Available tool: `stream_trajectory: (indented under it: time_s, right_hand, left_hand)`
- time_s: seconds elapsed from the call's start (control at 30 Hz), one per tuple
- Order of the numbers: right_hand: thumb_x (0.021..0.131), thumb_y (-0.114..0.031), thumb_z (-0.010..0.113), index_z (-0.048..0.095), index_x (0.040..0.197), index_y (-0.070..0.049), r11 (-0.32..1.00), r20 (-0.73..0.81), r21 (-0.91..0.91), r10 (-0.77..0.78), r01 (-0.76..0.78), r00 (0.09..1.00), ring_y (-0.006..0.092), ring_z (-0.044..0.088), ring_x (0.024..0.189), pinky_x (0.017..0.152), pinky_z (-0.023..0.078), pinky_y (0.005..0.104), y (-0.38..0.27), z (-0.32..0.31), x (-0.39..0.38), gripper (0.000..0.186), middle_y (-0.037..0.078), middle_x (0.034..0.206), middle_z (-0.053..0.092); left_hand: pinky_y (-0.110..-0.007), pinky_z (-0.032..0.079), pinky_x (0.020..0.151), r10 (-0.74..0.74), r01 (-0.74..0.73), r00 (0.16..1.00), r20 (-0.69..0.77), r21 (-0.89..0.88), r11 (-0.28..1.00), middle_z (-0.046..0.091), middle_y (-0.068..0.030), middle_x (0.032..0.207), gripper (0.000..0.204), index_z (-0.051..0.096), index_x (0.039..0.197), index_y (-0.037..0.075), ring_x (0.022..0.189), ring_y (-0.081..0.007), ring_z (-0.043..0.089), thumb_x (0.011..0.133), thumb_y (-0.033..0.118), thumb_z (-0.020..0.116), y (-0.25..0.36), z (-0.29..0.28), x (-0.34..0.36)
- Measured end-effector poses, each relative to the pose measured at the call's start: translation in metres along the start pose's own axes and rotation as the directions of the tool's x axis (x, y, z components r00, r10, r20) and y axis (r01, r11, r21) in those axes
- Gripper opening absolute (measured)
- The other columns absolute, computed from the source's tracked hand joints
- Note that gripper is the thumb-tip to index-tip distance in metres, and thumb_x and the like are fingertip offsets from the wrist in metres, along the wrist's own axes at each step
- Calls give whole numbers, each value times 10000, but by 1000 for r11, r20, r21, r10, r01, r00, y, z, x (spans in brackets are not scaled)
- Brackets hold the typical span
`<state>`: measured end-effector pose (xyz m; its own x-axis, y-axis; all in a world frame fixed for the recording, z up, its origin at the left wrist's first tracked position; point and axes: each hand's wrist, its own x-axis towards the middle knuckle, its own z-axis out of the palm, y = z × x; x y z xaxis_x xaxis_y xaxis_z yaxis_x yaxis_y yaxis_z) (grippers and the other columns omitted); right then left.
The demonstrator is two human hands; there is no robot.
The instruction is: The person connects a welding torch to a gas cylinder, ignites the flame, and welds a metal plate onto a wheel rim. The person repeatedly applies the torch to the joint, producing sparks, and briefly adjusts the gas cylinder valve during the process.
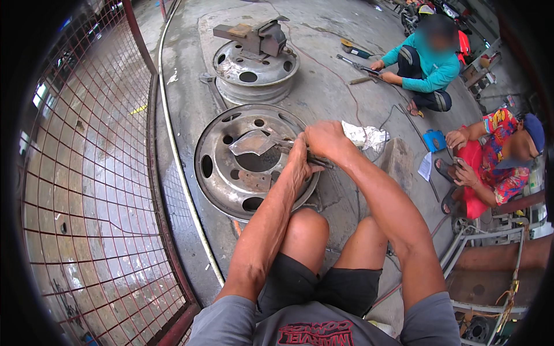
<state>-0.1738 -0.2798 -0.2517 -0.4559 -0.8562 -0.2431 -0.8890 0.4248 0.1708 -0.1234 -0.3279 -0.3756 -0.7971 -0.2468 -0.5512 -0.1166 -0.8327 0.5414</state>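
Over the near steel wheel rim (216, 187) both my hands come together at its right side. My left hand (298, 160) is closed around a dark plier-like tool (283, 144); its exact kind is partly hidden by my fingers. My right hand (326, 138) is closed at the same tool, against the left hand. From the tool's end a thin, flat grey metal piece (254, 143) with a pointed outline extends left, above the rim's centre hole.
Behind, a bench vise (271, 39) stands on another wheel rim (254, 89). A wrench (213, 89) lies left of it. Red wire fencing (95, 190) lines the left. Two people (430, 63) squat at right, near an angle grinder (355, 49) and cables. A concrete block (397, 164) sits beside my right arm.
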Motion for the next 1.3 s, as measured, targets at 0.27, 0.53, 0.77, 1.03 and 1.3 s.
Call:
stream_trajectory:
  time_s: [0.27,0.53,0.77,1.03,1.3]
  right_hand:
    - [903,-190,674,834,1079,-158,950,8,-303,-82,81,997,242,783,1024,740,627,419,-26,-37,31,240,64,1127,805]
    - [882,-172,691,828,1019,-111,958,-45,-283,-69,54,997,293,777,1017,802,616,430,-32,-70,20,203,128,1039,802]
    - [823,-406,782,554,1434,48,925,29,380,-32,18,999,423,595,1319,1122,459,442,46,-75,-98,794,282,1400,625]
    - [860,-471,797,85,1657,69,136,102,987,-160,-80,982,314,110,1619,1297,123,388,76,23,-134,1198,251,1728,131]
    - [819,-422,775,258,1614,-13,-263,187,939,-144,-219,972,275,531,1319,1096,440,394,47,78,-130,1033,163,1459,482]
  left_hand:
    - [-645,567,921,45,-35,997,62,-162,986,607,-154,1394,806,550,1405,98,1178,-364,675,960,760,431,14,16,-27]
    - [-603,602,851,88,-16,976,201,-337,941,677,-142,1255,779,590,1333,87,1118,-361,692,936,748,479,19,33,-28]
    - [-395,566,668,247,-253,962,114,47,966,690,-178,1023,711,628,1197,-73,802,-313,683,922,582,662,16,54,-66]
    - [-456,566,763,522,-474,839,153,676,565,704,-317,989,851,613,1118,-211,911,-358,717,800,564,765,15,62,-92]
    - [-485,565,761,325,-293,932,164,867,403,706,-330,894,870,658,1075,-185,830,-369,732,835,648,734,18,54,-108]
